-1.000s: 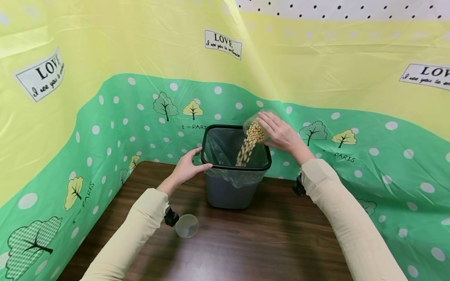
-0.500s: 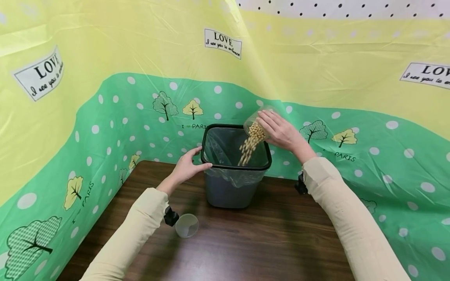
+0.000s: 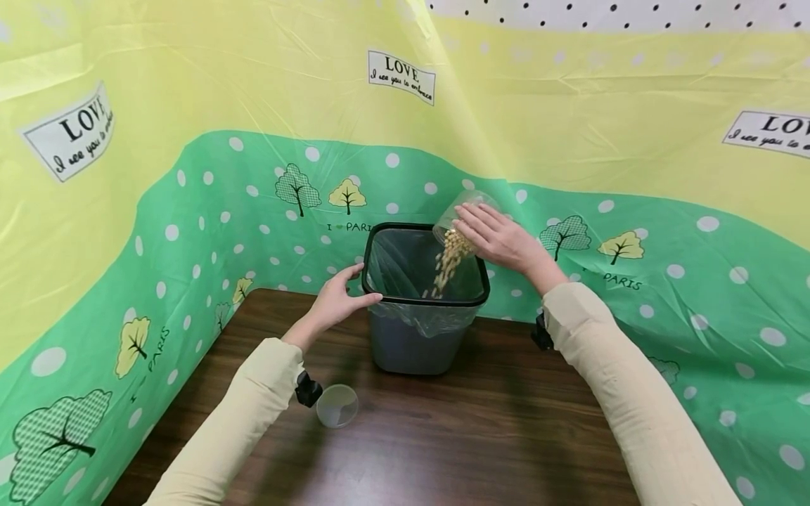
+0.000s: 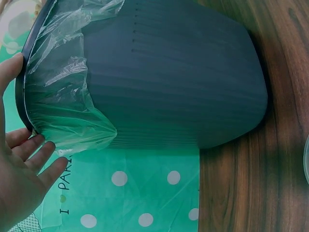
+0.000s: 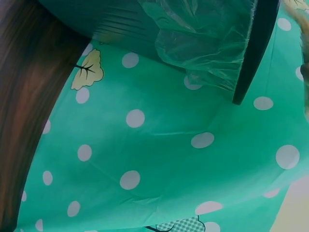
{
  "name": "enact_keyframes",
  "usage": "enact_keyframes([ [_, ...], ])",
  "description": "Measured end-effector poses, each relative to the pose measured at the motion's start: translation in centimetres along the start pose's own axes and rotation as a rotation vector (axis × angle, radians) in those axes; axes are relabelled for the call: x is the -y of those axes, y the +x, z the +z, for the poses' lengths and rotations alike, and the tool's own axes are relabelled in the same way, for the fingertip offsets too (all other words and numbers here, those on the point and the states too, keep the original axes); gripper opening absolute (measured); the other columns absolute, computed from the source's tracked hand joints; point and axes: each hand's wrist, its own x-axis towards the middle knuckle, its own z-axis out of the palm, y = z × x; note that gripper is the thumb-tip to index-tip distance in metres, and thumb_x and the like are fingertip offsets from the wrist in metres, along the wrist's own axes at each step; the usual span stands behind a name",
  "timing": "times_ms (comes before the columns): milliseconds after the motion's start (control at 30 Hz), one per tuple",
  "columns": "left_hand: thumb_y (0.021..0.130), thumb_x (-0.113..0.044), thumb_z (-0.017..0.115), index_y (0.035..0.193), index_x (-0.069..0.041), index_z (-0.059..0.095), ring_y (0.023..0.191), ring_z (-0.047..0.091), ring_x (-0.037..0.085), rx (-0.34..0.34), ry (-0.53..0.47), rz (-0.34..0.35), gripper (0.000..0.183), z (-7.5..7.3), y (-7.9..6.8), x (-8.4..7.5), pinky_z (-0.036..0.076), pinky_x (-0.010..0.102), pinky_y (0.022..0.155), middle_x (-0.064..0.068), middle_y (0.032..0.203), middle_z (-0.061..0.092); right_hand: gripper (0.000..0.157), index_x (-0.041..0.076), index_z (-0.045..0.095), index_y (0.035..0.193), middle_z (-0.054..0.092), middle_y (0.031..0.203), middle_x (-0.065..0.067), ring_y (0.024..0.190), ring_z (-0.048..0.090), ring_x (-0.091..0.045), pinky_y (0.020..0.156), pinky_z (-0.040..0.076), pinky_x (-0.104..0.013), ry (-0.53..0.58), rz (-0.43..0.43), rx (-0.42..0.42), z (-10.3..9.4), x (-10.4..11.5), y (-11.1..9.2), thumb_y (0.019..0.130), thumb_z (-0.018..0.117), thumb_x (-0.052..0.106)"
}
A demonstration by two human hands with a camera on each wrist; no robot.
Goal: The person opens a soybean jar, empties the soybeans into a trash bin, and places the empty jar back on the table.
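My right hand [image 3: 500, 239] holds a clear round tub [image 3: 465, 204] tipped over the right rim of a dark grey trash can [image 3: 411, 344]. Pale yellow soybeans [image 3: 451, 256] pour from its mouth into the can. A transparent plastic bag [image 3: 436, 322] lines the can and folds out over its black rim. My left hand [image 3: 335, 302] rests at the near left corner of that rim, with thumb and fingertips touching it. In the left wrist view those fingers [image 4: 41, 154] are spread and fairly straight. The right wrist view leaves most of the right hand out of frame.
A clear round lid [image 3: 337, 406] lies on the dark wood table [image 3: 405, 450] near my left wrist. Behind the can hangs a green and yellow printed cloth [image 3: 272, 190], which also runs along both sides of the table.
The right hand has tilted the tub further down, and fewer beans show inside it as they keep falling. My left hand and the can stay in place.
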Motion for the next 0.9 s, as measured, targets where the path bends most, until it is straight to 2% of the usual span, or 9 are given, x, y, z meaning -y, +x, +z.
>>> enact_keyframes([
  [167, 0.076, -0.052, 0.066, 0.142, -0.018, 0.031, 0.13, 0.032, 0.028, 0.004, -0.006, -0.004, 0.083, 0.0, 0.0, -0.1, 0.032, 0.049, 0.101, 0.005, 0.145, 0.03, 0.034, -0.004, 0.04, 0.129, 0.044, 0.132, -0.023, 0.121, 0.043, -0.034, 0.101, 0.034, -0.044, -0.029, -0.015, 0.042, -0.5, 0.1, 0.2, 0.1, 0.026, 0.009],
  [333, 0.076, -0.053, 0.066, 0.143, -0.018, 0.03, 0.13, 0.031, 0.028, 0.011, -0.013, -0.011, 0.083, 0.0, 0.1, 0.0, 0.032, 0.048, 0.101, 0.005, 0.146, 0.029, 0.036, -0.002, 0.036, 0.132, 0.04, 0.135, -0.022, 0.123, 0.04, -0.034, 0.101, 0.033, -0.045, -0.039, -0.039, 0.085, -1.0, 0.1, 0.5, 0.098, 0.024, 0.0],
  [600, 0.075, -0.054, 0.066, 0.142, -0.02, 0.031, 0.131, 0.03, 0.026, 0.005, -0.017, -0.016, 0.083, 0.0, 0.2, 0.2, 0.032, 0.049, 0.101, 0.004, 0.145, 0.03, 0.038, -0.002, 0.041, 0.128, 0.044, 0.132, -0.022, 0.12, 0.044, -0.033, 0.096, 0.039, -0.045, -0.053, -0.071, 0.048, -0.9, 0.3, 0.9, 0.098, 0.018, -0.005],
  [733, 0.075, -0.054, 0.066, 0.142, -0.02, 0.031, 0.13, 0.031, 0.026, 0.006, -0.019, -0.007, 0.083, 0.0, 0.2, 0.3, 0.032, 0.048, 0.101, 0.005, 0.145, 0.03, 0.038, -0.002, 0.04, 0.129, 0.043, 0.133, -0.022, 0.12, 0.044, -0.033, 0.097, 0.039, -0.045, -0.045, -0.067, 0.053, -0.6, 0.4, 0.6, 0.098, 0.018, -0.002],
  [900, 0.075, -0.053, 0.066, 0.142, -0.02, 0.031, 0.13, 0.031, 0.025, 0.0, -0.022, 0.001, 0.083, 0.0, 0.2, 0.3, 0.032, 0.048, 0.101, 0.004, 0.145, 0.031, 0.038, -0.004, 0.038, 0.13, 0.042, 0.134, -0.023, 0.122, 0.042, -0.034, 0.1, 0.035, -0.045, -0.014, -0.031, 0.054, -0.1, 0.5, 0.1, 0.1, 0.02, 0.01],
])
